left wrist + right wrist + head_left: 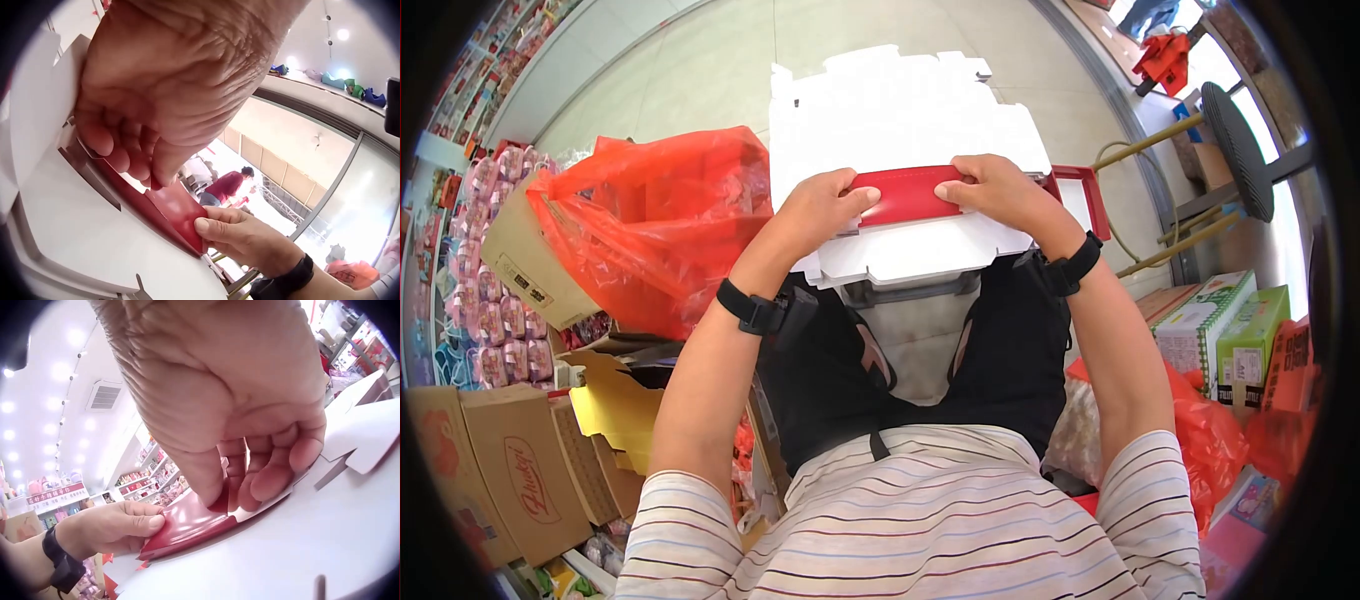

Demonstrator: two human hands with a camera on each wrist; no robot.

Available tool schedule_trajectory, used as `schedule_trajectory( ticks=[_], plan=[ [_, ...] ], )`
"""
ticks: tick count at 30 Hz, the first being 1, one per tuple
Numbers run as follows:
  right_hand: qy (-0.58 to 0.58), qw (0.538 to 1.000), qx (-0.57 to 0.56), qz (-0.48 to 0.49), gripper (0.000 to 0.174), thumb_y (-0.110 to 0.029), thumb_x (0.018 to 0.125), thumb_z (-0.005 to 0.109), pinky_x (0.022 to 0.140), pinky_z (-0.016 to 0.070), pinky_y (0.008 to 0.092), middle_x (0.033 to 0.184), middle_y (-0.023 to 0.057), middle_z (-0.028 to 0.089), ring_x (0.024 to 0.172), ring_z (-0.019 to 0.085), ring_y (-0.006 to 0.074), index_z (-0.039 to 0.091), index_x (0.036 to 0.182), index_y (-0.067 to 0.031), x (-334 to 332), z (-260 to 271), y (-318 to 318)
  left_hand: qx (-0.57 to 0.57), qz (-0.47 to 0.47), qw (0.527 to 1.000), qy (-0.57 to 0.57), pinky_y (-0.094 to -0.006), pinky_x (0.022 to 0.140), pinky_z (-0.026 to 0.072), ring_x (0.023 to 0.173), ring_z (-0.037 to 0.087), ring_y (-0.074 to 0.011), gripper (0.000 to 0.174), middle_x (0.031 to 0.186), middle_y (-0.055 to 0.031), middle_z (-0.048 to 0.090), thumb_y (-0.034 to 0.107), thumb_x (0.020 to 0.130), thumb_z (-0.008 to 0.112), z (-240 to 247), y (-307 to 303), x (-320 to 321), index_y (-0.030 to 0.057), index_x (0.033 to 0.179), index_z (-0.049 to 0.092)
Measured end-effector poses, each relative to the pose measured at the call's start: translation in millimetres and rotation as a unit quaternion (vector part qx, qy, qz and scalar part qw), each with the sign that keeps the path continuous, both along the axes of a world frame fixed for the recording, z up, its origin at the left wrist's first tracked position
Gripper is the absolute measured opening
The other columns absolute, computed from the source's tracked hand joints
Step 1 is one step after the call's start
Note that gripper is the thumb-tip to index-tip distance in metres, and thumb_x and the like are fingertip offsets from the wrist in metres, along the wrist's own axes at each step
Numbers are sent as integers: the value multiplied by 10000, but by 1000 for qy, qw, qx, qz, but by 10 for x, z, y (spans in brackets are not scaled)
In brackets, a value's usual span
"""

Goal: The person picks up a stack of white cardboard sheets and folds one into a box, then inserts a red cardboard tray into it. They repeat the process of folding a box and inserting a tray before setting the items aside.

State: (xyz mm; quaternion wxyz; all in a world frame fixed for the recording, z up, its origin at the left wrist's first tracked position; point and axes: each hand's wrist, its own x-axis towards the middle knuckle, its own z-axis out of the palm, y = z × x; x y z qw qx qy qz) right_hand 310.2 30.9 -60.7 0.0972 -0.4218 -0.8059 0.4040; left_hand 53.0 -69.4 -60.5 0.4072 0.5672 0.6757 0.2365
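Note:
A glossy red panel (908,194) lies across the near part of a stack of white cut card (900,125). My left hand (822,208) pinches its left end, thumb on top and fingers at the far edge. On the right end my right hand (1000,195) grips in the same way. In the left wrist view the curled fingers of the left hand (162,81) hold the red piece (178,209) along its edge. The right wrist view shows the right hand (237,394) bent over the red piece (187,522); the fingers' far sides are hidden.
A red plastic bag (670,210) and cardboard boxes (525,470) stand at the left. A round-seated stool (1238,150) is at the right, with a green box (1253,335) below it. Another person (225,187) appears in the background of the left wrist view.

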Motion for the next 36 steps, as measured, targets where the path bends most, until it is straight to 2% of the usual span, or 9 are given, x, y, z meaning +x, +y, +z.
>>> schedule_trajectory(
  ticks=[2,5,10,14,23,36],
  plan=[
    [-17,1000,12,7,374,-313,946,712,676,450,357,730,101,582,709,523,174,615,858,37,-22,-21,30,6,-7,999,35,-401,708,503,732,613,-250,446,775,-154,643,396,983,666,-58,57,-26,-42,904,646],
    [-35,998,51,20,386,-322,931,714,697,465,388,766,161,612,722,568,242,626,865,48,-27,-56,56,33,-22,995,95,-335,601,439,668,508,-133,411,730,-44,551,360,1014,674,-51,78,16,-17,868,600],
    [-68,996,52,39,406,-341,916,724,727,471,433,833,208,636,778,611,314,638,864,52,-40,-81,97,45,-61,990,122,-370,633,433,681,489,-171,421,725,-95,541,361,1007,664,-62,80,-27,-29,868,587],
    [-91,994,52,42,410,-350,905,736,723,462,437,825,206,623,775,591,321,641,849,45,-65,-92,118,52,-73,988,128,-389,659,432,688,477,-204,433,730,-129,544,364,1001,661,-65,67,-19,-37,864,571],
    [-109,992,51,46,426,-358,883,755,712,449,446,835,202,612,774,574,319,622,825,43,-90,-92,118,44,-87,981,169,-437,739,483,782,629,-336,435,865,-243,668,368,999,656,-60,79,21,-57,913,622],
    [-89,991,85,44,422,-354,858,772,686,459,440,787,191,626,745,601,319,606,789,28,-92,-153,108,101,-93,962,236,-475,828,507,926,655,-419,381,960,-265,673,312,972,675,-110,-16,112,-63,954,615]
  ],
)
